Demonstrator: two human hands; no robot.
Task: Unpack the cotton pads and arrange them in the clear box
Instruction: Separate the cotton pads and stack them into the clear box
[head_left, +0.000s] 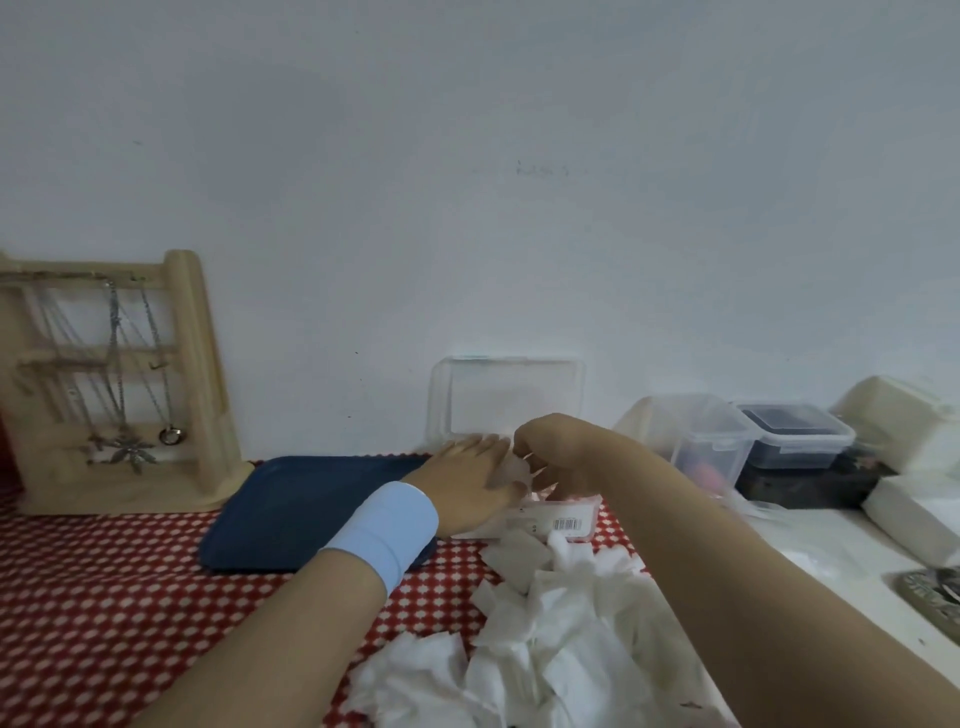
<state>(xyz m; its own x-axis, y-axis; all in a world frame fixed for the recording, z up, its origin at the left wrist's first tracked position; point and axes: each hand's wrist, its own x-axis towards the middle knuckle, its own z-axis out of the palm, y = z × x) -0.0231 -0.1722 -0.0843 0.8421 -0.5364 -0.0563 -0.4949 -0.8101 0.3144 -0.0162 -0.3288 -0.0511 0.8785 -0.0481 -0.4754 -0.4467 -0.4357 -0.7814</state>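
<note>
pads (545, 639) lying heaped on tabletop (104, 597) beside pack (566, 519), box (506, 400) behind | left grip (462, 478) pressing flat on pack, right grip (550, 452) pinching its flap (511, 470) | we are judging pads light, floppy: pinching small stacks edgewise

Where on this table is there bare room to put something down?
Bare: the blue tray left of the left hand, and the red cloth bordered by jewellery stand, tray and left forearm. Crowded: the pack at the right hand, loose cotton pads heaped at lower centre; lidded containers and white boxes fill the right.
</note>
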